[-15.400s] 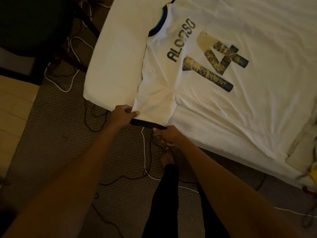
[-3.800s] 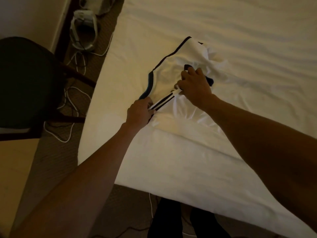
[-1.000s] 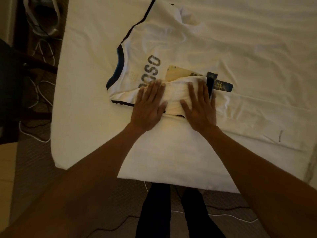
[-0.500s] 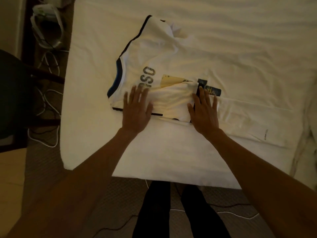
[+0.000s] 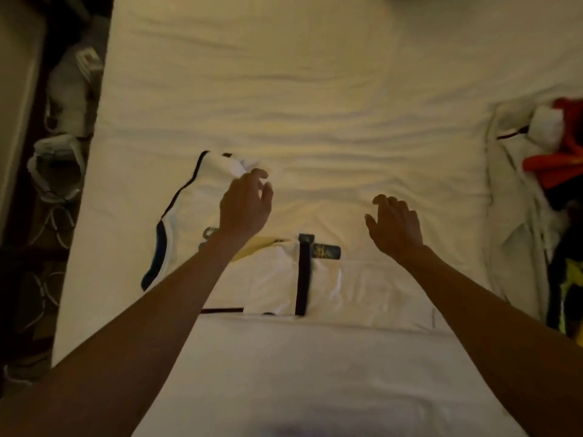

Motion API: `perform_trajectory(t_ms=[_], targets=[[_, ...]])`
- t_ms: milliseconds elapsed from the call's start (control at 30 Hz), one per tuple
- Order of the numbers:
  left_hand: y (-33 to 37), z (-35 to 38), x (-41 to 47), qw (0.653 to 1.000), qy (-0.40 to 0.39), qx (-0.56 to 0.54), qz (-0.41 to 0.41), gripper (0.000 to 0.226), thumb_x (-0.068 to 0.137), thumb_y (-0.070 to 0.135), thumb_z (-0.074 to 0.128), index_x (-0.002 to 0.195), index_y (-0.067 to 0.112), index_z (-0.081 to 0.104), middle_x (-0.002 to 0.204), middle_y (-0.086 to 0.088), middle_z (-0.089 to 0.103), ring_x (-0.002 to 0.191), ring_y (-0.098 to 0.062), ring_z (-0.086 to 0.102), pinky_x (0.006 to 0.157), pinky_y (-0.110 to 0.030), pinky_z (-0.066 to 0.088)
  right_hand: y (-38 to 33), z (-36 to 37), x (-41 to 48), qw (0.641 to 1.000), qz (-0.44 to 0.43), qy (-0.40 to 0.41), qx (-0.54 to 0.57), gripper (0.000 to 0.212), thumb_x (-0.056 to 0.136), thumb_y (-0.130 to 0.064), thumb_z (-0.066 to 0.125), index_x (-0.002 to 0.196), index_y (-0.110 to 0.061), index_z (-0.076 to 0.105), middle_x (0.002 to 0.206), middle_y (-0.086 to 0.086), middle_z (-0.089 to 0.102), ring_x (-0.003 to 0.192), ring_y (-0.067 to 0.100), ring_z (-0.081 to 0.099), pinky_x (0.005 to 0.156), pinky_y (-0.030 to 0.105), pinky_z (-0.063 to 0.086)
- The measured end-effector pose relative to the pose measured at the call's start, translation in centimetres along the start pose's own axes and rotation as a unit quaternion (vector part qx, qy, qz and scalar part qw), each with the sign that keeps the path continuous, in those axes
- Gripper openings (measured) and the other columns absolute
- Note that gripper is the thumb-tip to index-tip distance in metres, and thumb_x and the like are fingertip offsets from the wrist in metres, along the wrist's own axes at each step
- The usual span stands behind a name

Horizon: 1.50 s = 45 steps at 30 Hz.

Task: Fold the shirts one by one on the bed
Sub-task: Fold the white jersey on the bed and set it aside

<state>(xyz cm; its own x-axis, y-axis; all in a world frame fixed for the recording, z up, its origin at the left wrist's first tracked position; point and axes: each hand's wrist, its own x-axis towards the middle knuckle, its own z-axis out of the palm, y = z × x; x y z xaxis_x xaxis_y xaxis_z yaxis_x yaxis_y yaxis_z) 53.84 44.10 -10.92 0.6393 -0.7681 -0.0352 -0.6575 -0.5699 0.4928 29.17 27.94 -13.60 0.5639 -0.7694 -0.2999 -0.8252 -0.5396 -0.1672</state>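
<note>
Bare left hand and bare right hand, uncovered wrists. Behind each, long lean forearms, bare right back to frame edge. Slight motion blur on fingertips. Dark smudge low between forearms, near bottom edge: too blurred to tell if clothing.

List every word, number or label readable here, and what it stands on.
Nothing reads whole.
Grey lettering on the white shirt: mostly hidden, blurred.
Dark-and-gold print: number fragment, unreadable.
Small mark by the hem: too small.
</note>
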Motion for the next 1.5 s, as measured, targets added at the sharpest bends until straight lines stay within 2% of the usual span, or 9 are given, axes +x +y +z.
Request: perform_trajectory(t_ms=[300,533,667,833,967,1133,1233,1367,1500], targets=[[-5.1,0.6,11.7,0.964,-0.099,0.140,-0.205,0.044,0.101,0.043,0.042,0.141,0.023,0.047,0.148,-0.013,0.040,0.137,-0.038,0.036,0.111,-0.056,0.030,3.8,-2.5,9.4,0.989,-0.078,-0.111,-0.062,0.057,0.099,-0.043,0.051,0.148,-0.020,0.034,0.155,0.009,0.032,0.142,0.029,0.027,0.109,0.042,0.029],[-8.0,-0.3,12.9,0.934,-0.257,0.167,-0.185,0.059,0.086,0.047,0.071,0.129,0.014,0.048,0.121,-0.021,0.052,0.103,-0.043,0.058,0.082,-0.048,0.051,0.8,-1.2,13.2,0.986,-0.072,-0.118,-0.095,0.074,0.088,-0.062,0.057,0.142,-0.016,0.037,0.140,0.013,0.045,0.132,0.033,0.038,0.109,0.052,0.024],[-8.5,-1.8,14.6,0.939,-0.258,0.116,-0.196,0.049,0.081,0.054,0.076,0.097,0.008,0.068,0.099,-0.020,0.068,0.082,-0.034,0.061,0.069,-0.038,0.049,-0.1,-1.7,14.8,0.981,-0.100,-0.113,-0.126,0.049,0.093,-0.061,0.050,0.118,-0.019,0.055,0.119,0.007,0.061,0.117,0.029,0.048,0.097,0.044,0.031],[-8.6,-3.3,15.8,0.943,-0.054,-0.167,-0.283,0.032,0.084,0.030,0.080,0.104,0.011,0.064,0.107,-0.016,0.064,0.097,-0.032,0.060,0.073,-0.034,0.043,-0.5,-2.4,15.4,0.988,-0.081,-0.103,-0.077,0.033,0.102,-0.045,0.044,0.114,-0.020,0.061,0.117,0.007,0.059,0.116,0.029,0.048,0.095,0.043,0.032],[-8.6,-3.7,15.5,0.948,0.020,-0.156,-0.278,0.020,0.090,0.027,0.067,0.099,0.014,0.054,0.099,-0.008,0.059,0.096,-0.032,0.058,0.070,-0.036,0.042,-0.1,-2.1,15.1,0.991,-0.081,-0.089,-0.057,0.036,0.103,-0.046,0.035,0.110,-0.018,0.058,0.110,0.006,0.064,0.108,0.030,0.057,0.090,0.042,0.035],[-8.3,-3.1,15.7,0.952,0.027,-0.227,-0.205,0.030,0.092,0.022,0.068,0.117,0.021,0.052,0.128,-0.004,0.058,0.120,-0.026,0.055,0.082,-0.030,0.044,0.1,-1.9,15.0,0.995,-0.061,-0.082,-0.016,0.033,0.104,-0.046,0.034,0.099,-0.018,0.052,0.093,0.008,0.068,0.091,0.032,0.061,0.085,0.041,0.034],[-8.2,-3.0,16.4,0.971,-0.040,-0.171,-0.165,0.066,0.094,0.019,0.065,0.150,0.033,0.035,0.162,0.001,0.025,0.148,-0.016,0.025,0.105,-0.029,0.034,0.1,-1.9,15.0,0.996,-0.047,-0.067,-0.025,0.026,0.104,-0.039,0.037,0.102,-0.017,0.050,0.096,0.009,0.066,0.092,0.033,0.060,0.084,0.042,0.036],[-9.4,-2.4,16.5,0.963,-0.105,-0.023,-0.246,0.057,0.099,0.039,0.052,0.152,0.031,0.031,0.152,-0.011,0.040,0.134,-0.037,0.044,0.107,-0.053,0.039,-2.2,-1.9,15.3,0.996,-0.069,-0.035,0.036,0.024,0.103,-0.034,0.042,0.113,-0.014,0.051,0.112,0.011,0.060,0.103,0.032,0.054,0.088,0.044,0.041],[-10.0,-2.2,16.3,0.926,-0.115,0.004,-0.358,0.080,0.091,0.075,0.040,0.134,0.009,0.052,0.130,-0.019,0.057,0.116,-0.040,0.056,0.091,-0.044,0.045,-9.2,-1.2,16.9,0.978,-0.129,-0.086,0.141,0.032,0.101,-0.041,0.046,0.121,-0.017,0.053,0.118,0.007,0.064,0.113,0.030,0.056,0.095,0.043,0.044]])
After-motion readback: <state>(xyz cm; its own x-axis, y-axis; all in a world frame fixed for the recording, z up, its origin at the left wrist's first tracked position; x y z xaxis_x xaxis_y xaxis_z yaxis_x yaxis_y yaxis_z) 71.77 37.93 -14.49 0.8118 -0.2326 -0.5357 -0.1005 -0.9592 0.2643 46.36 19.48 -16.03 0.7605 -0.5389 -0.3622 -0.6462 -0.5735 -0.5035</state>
